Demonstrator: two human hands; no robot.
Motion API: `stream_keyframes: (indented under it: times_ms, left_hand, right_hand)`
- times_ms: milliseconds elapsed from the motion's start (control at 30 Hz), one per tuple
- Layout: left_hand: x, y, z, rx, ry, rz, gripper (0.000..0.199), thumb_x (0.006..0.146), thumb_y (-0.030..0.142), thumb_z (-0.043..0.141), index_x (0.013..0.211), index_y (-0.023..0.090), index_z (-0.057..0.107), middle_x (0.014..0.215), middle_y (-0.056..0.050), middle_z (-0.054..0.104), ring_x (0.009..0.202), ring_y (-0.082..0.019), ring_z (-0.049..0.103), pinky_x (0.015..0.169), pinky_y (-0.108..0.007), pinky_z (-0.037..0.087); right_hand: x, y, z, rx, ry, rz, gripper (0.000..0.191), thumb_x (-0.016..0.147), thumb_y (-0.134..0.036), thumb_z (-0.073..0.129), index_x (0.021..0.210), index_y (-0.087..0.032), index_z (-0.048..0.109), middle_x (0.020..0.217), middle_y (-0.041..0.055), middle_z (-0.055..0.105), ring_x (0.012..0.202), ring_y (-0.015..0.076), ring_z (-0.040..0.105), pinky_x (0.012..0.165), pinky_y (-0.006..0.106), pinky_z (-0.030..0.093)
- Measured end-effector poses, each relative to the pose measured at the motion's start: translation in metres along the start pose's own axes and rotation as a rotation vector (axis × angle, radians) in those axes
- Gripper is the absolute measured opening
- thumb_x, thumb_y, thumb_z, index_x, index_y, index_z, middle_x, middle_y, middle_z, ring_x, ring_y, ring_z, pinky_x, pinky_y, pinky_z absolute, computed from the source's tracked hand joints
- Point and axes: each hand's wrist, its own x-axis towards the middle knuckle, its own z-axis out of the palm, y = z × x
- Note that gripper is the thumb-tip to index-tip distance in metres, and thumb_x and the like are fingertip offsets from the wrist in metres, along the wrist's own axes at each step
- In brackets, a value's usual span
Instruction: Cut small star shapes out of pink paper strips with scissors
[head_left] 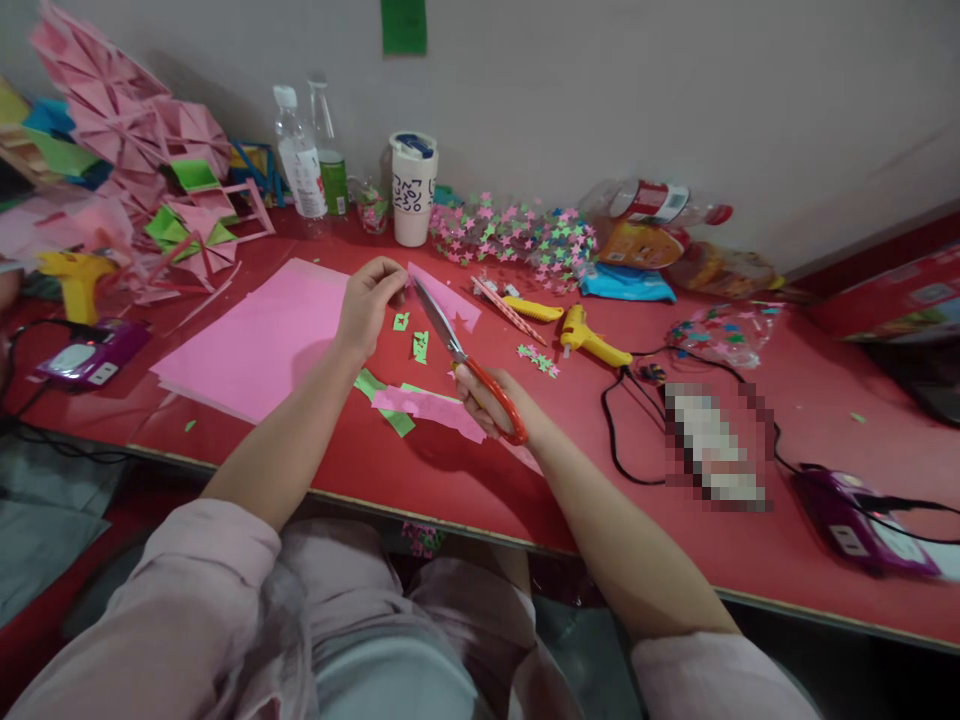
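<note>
head view: left hand (365, 305) pinches pink paper (452, 299) by the tips of the scissors (444, 323), above the table (420, 480); right hand (491, 398) has its fingers curled round the handles. beyond, a small cup (373, 208) holds stars, a bag (726, 333) holds more; the tumbler's (412, 195) inside is hidden.

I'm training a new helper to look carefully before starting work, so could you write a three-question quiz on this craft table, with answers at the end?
1. Which of the person's hands grips the scissors?
2. Fill in the gap: in the picture, the green-labelled bottle stands to the ____ of the white lidded tumbler.
3. True or false: the red-capped bottle by the wall lies on its side.

Key:
1. The right hand.
2. Left.
3. True.
</note>
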Motion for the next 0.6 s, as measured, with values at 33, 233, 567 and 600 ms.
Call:
stream_keyframes:
  times_ms: [33, 233, 567, 600]
  left_hand:
    - [0.0, 0.0, 0.0, 0.001, 0.002, 0.003, 0.014, 0.073, 0.013, 0.054, 0.06, 0.017, 0.054, 0.05, 0.006, 0.049, 0.048, -0.003, 0.045, 0.049, -0.016, 0.036]
    - [-0.003, -0.001, 0.003, -0.027, -0.035, -0.022, 0.013, 0.073, 0.016, 0.057, 0.061, 0.018, 0.053, 0.051, 0.006, 0.05, 0.047, -0.003, 0.045, 0.049, -0.016, 0.036]
    - [-0.006, -0.002, 0.008, -0.142, -0.068, -0.043, 0.013, 0.069, 0.015, 0.06, 0.059, 0.018, 0.052, 0.053, 0.006, 0.046, 0.05, -0.003, 0.042, 0.052, -0.016, 0.035]
    - [-0.007, -0.003, 0.009, -0.146, -0.073, -0.045, 0.014, 0.07, 0.016, 0.06, 0.059, 0.018, 0.052, 0.053, 0.006, 0.046, 0.05, -0.003, 0.042, 0.052, -0.017, 0.035]
  right_hand:
    - [0.0, 0.001, 0.0, -0.003, -0.005, -0.01, 0.04, 0.082, -0.055, 0.053, 0.068, -0.021, 0.037, 0.04, -0.0111, 0.032, 0.026, 0.0042, 0.027, 0.025, 0.017, 0.023]
    - [0.001, 0.008, -0.002, 0.007, -0.032, -0.061, 0.043, 0.085, -0.058, 0.047, 0.067, -0.019, 0.041, 0.041, -0.0097, 0.032, 0.027, 0.004, 0.029, 0.027, 0.017, 0.027]
    - [0.002, 0.013, 0.003, 0.046, -0.076, -0.101, 0.043, 0.086, -0.061, 0.043, 0.071, -0.02, 0.042, 0.04, -0.0099, 0.034, 0.029, 0.0054, 0.031, 0.029, 0.018, 0.03]
    - [0.001, 0.013, 0.004, 0.04, -0.072, -0.112, 0.043, 0.087, -0.06, 0.042, 0.071, -0.02, 0.042, 0.04, -0.0099, 0.034, 0.029, 0.0054, 0.031, 0.03, 0.017, 0.03]
